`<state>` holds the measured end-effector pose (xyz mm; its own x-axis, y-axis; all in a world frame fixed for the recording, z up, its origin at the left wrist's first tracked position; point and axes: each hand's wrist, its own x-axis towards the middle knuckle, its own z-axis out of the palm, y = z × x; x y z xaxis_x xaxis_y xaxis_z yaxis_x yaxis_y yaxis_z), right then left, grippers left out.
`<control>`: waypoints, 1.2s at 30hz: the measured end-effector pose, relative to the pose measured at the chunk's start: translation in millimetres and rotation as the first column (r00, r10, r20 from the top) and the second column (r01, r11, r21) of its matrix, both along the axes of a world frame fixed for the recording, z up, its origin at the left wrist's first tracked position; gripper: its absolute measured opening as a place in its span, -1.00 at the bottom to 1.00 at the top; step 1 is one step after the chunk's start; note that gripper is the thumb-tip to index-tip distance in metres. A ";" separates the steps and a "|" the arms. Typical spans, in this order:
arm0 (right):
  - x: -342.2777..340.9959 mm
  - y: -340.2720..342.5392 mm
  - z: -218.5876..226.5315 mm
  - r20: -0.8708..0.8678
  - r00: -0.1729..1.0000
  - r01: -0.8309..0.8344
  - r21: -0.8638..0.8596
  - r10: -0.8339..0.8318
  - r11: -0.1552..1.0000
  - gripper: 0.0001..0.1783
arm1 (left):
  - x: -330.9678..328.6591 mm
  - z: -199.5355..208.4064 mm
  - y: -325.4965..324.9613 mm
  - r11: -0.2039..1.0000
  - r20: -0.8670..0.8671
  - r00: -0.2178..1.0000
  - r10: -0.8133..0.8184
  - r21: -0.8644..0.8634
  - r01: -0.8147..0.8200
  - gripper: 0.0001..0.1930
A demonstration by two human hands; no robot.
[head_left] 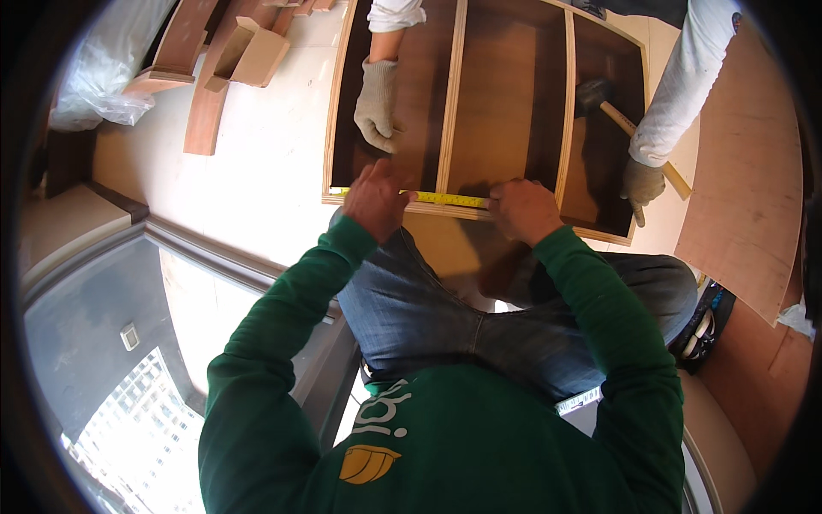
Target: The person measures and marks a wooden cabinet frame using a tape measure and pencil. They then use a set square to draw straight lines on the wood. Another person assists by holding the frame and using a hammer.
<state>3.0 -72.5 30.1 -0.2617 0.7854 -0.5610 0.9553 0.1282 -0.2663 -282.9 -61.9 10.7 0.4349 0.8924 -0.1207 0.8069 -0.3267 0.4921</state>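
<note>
A yellow tape measure [445, 199] lies stretched along the near edge of a wooden cabinet frame [449, 111] with upright dividers. My left hand [375, 199] is closed on the tape near the frame's left corner. Farther right, my right hand [524, 210] grips the other end of the stretch, its fingers bent over the edge; whether the tape's case is inside it cannot be seen. A co-worker's gloved hand [375, 107] hovers over the left compartment. The co-worker's other gloved hand [642, 184] rests by the frame's right side.
A hammer [625, 120] with a wooden handle lies across the right compartment and side. An open cardboard box [257, 56] and wooden boards [201, 116] lie at far left. A large plywood sheet [741, 171] is on the right. At lower left is a reflective framed panel [120, 317].
</note>
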 end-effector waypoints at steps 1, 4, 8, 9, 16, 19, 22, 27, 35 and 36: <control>-0.2 0.2 1.5 0.002 1.000 -0.005 -0.007 0.005 1.000 -0.67 | 6.9 -7.1 -2.8 0.999 0.011 0.999 0.040 -0.002 -0.040 -0.76; -1.2 1.6 -2.3 0.018 1.000 0.006 -0.062 -0.004 0.998 -0.67 | 30.8 -18.5 -14.3 0.994 0.031 0.994 0.104 -0.034 -0.103 -0.81; -5.8 6.9 13.7 -0.026 1.000 0.010 -0.101 -0.012 0.995 -0.58 | 40.1 -9.7 -16.8 0.990 -0.035 0.992 0.123 -0.058 -0.125 -0.86; -0.8 4.7 15.1 -0.048 0.999 0.004 -0.083 -0.008 0.997 -0.54 | 47.2 -4.0 -18.4 0.997 -0.038 0.997 0.073 0.008 -0.073 -0.88; 13.1 32.2 62.3 -0.528 0.848 -0.225 -0.282 0.045 0.933 -0.25 | 66.0 39.3 -51.4 0.987 -0.110 0.990 -0.090 -0.146 0.073 -0.89; 91.6 109.9 33.3 0.128 0.988 0.067 0.153 -0.087 0.986 -0.47 | 56.4 33.7 -86.4 0.977 -0.046 0.993 -0.107 -0.191 0.097 -0.90; 192.9 150.6 -30.7 0.672 0.740 -0.169 0.155 0.022 0.973 -0.64 | 53.0 14.9 -94.4 0.982 0.091 0.983 -0.160 -0.083 0.167 -0.84; 236.5 176.7 -72.5 0.507 0.818 0.226 0.151 -0.271 0.962 -0.60 | 49.1 9.0 -89.9 0.988 0.156 0.977 -0.147 -0.018 0.151 -0.79; 266.9 175.2 -27.3 0.492 0.843 0.129 0.204 -0.215 0.971 -0.53 | 40.4 1.0 -89.2 0.973 0.249 0.955 -0.161 -0.124 0.196 -0.69; 273.6 169.8 -20.4 0.440 0.857 0.147 0.287 -0.267 0.946 -0.58 | 41.3 0.7 -88.2 0.970 0.240 0.959 -0.152 -0.151 0.191 -0.70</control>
